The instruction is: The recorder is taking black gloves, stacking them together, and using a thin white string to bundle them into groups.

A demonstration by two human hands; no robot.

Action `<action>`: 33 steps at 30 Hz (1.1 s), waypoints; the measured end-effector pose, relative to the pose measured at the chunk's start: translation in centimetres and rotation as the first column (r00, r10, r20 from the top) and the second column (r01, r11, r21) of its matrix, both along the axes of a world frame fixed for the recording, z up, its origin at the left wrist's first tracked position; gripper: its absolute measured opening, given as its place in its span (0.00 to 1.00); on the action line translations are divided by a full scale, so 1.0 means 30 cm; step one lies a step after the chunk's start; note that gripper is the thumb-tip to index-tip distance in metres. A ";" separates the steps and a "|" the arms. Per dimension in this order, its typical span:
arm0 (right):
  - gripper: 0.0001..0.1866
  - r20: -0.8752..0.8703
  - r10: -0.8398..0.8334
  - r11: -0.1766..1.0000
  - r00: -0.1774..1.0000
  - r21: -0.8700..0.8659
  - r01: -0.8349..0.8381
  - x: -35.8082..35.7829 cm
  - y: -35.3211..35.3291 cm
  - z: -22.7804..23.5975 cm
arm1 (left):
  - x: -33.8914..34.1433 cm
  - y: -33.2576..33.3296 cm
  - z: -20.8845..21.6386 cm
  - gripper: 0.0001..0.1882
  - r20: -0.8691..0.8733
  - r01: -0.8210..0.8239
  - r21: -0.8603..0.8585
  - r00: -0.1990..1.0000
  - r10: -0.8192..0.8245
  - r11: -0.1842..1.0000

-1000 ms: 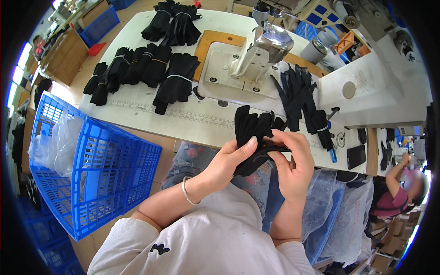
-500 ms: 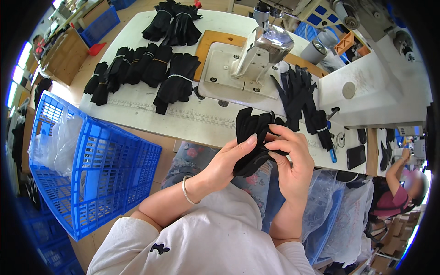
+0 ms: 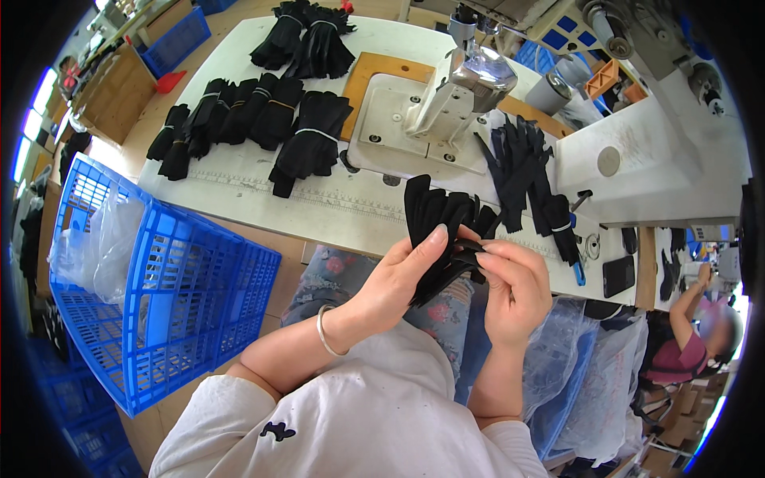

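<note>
A stack of black fabric strips [image 3: 437,209] fans out above my lap at the table's front edge. My left hand [image 3: 392,280] is closed round it, thumb on top. With thumb and fingertips, my right hand [image 3: 514,293] pinches the right-hand end of a strip, its tip partly hidden by the fingers. Just beyond, loose black strips [image 3: 518,163] lie on the white table beside a tied black bundle [image 3: 560,227]. Several more tied bundles [image 3: 309,143] lie at the left of the tabletop.
A sewing machine [image 3: 458,95] stands at the table's middle, its metal head above a wooden-edged plate. On the right are a phone [image 3: 618,275] and a blue-handled tool [image 3: 579,273]. A blue crate [image 3: 199,287] holding clear plastic stands at my left. A co-worker [image 3: 685,350] sits far right.
My right hand has moved slightly down and right, drawing a strip's end away from the stack. The strips in my left hand are spread wider. The bundles on the table stay put.
</note>
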State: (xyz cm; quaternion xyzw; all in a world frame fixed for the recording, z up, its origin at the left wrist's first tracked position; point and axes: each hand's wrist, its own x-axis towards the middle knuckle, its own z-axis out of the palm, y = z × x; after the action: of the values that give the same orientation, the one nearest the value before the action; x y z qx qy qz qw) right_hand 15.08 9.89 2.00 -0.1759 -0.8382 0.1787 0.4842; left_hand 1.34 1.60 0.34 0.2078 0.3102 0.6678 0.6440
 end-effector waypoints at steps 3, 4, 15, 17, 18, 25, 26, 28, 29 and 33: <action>0.09 -0.047 -0.016 0.992 0.999 0.121 0.022 -0.001 0.003 -0.030 | 0.012 -0.007 0.011 0.22 -0.073 -0.041 0.019 0.996 0.042 0.999; 0.10 -0.071 -0.011 0.986 0.997 0.167 0.022 -0.001 0.003 -0.038 | 0.017 -0.008 0.013 0.22 -0.075 -0.066 0.026 0.995 0.068 0.997; 0.11 -0.036 0.150 0.961 0.988 -0.229 -0.154 -0.008 0.011 -0.009 | 0.020 -0.025 -0.007 0.21 -0.190 -0.066 -0.009 0.980 0.063 0.998; 0.10 -0.073 0.146 0.956 0.987 -0.246 -0.160 -0.015 0.009 0.001 | 0.020 -0.024 -0.010 0.21 -0.195 -0.059 -0.048 0.980 0.049 0.997; 0.10 -0.073 0.147 0.956 0.986 -0.247 -0.161 -0.016 0.011 0.004 | 0.021 -0.021 -0.006 0.21 -0.144 -0.056 -0.073 0.989 0.045 0.996; 0.05 0.082 0.152 0.988 0.985 -0.047 -0.149 -0.001 0.033 0.036 | 0.017 -0.024 0.000 0.22 -0.046 -0.029 -0.110 0.999 0.024 0.993; 0.05 0.128 0.128 0.990 0.983 0.039 -0.134 0.004 0.037 0.039 | 0.017 -0.023 0.006 0.22 -0.045 -0.028 -0.110 0.999 0.023 0.994; 0.06 0.039 0.170 0.985 0.985 -0.032 -0.169 0.006 0.034 0.012 | 0.016 -0.019 0.020 0.23 0.102 -0.017 -0.072 0.995 0.024 0.997; 0.06 -0.054 0.204 0.973 0.977 -0.100 -0.209 0.006 0.028 -0.008 | 0.011 -0.015 0.020 0.23 0.102 -0.016 -0.073 0.994 0.024 0.997; 0.06 -0.008 0.159 0.983 0.987 -0.095 -0.159 0.027 0.021 0.002 | -0.006 -0.009 -0.002 0.22 0.033 0.015 -0.025 0.999 -0.014 1.000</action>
State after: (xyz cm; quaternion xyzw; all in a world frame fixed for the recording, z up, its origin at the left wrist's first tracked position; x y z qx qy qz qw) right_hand 15.88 10.51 2.06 -0.1311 -0.8401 0.2565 0.4596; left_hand 1.15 1.34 0.27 0.1908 0.3065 0.6624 0.6564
